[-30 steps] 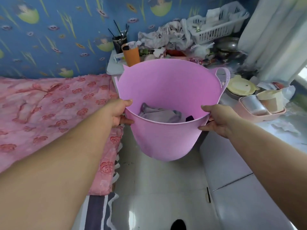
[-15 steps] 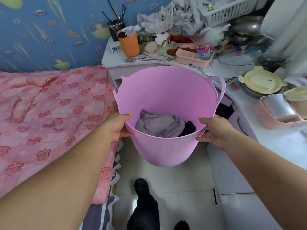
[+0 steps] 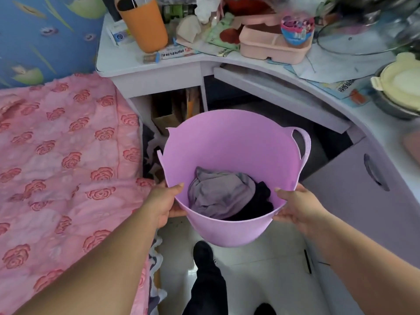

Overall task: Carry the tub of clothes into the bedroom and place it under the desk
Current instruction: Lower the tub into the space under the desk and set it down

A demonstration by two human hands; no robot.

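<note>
Small bedroom here: blue patterned wallpaper [image 3: 45,30] at the back, a bed under a pink rose-print quilt [image 3: 63,167] on my left, and a pale lilac corner desk [image 3: 159,67] curving around ahead and to my right.

I've got the round pink flexible plastic tub [image 3: 227,144] held clear of the white tiled floor [image 3: 250,269], right in front of the dark opening under the desk. It sits upright, mouth up and tipped a little toward me, with its loop handle [image 3: 303,144] on the far right rim. My left hand [image 3: 162,202] is clamped on the near-left rim, thumb inside and fingers beneath; my right hand [image 3: 296,208] pinches the near-right rim the same way.

Inside the tub, a crumpled grey garment [image 3: 218,192] lies at the bottom with a black garment [image 3: 259,201] bunched against its right side.

On the desktop, an orange cup [image 3: 145,26] stands at the left; a pink divided tray [image 3: 270,46] holds a small patterned bowl [image 3: 296,29]; a steel bowl under a cream lid [image 3: 400,87] sits at the far right. Papers are scattered between them.

Beneath, a pull-out shelf [image 3: 279,96] juts over the opening, cardboard pieces [image 3: 168,110] fill the narrow left compartment, and a lilac cabinet door [image 3: 363,189] flanks the right. My dark trouser leg and shoe [image 3: 204,269] are just below the tub.
</note>
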